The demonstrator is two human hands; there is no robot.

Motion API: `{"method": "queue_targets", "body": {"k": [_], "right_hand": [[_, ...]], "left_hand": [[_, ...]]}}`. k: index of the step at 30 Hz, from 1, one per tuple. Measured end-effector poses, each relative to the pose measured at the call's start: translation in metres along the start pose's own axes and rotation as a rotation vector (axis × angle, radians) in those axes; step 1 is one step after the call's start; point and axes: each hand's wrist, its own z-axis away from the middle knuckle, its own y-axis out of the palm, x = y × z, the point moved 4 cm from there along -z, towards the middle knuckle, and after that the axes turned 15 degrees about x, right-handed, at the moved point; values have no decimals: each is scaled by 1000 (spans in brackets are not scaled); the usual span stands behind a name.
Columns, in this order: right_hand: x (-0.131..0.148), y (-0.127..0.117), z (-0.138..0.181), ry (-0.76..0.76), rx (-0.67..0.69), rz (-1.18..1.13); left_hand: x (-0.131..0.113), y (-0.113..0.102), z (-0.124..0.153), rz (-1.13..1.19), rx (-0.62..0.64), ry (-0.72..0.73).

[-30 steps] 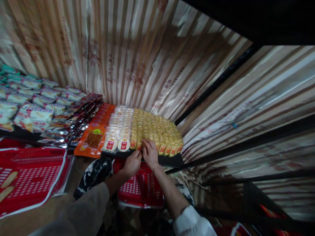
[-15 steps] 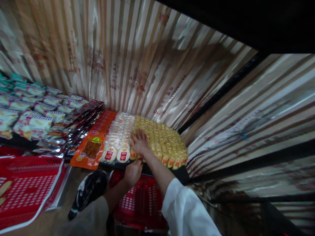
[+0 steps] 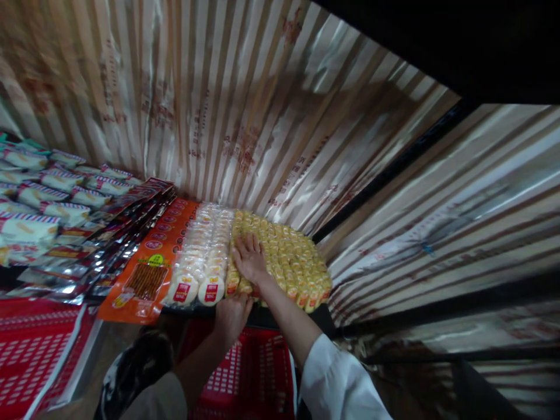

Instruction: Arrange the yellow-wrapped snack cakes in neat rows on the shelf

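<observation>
Rows of small yellow-wrapped snack packets fill the right end of a dark shelf. My right hand lies flat on top of the left-hand rows, fingers spread. Right below it, at the shelf's front edge, my left hand is closed, its fingertips against the front of the yellow packets. What those fingers grip, if anything, is hidden. Left of my hands stand two rows of round white wrapped crackers, with red labels on the front ones. Beside them lies an orange snack bag with brown sticks pictured on it.
Dark shiny packets and white snack bags line the shelf to the left. Below are a red basket under my arms and another red basket at lower left. Striped plastic-wrapped material rises behind; a dark bar slants at right.
The view has shifted, so the shelf goods sit farther left and slightly lower. My right hand stays flat on the yellow packets, my left hand at the front edge.
</observation>
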Motion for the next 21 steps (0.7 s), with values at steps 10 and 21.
{"method": "queue_targets", "body": {"k": [10,21], "right_hand": [[-14,0,-19,31,77,-29],[-26,-17,-26,31,79,-94]], "left_hand": [[-5,6,-1,-139,-285,54],[-7,6,-3,-140,-212,-14]]}}
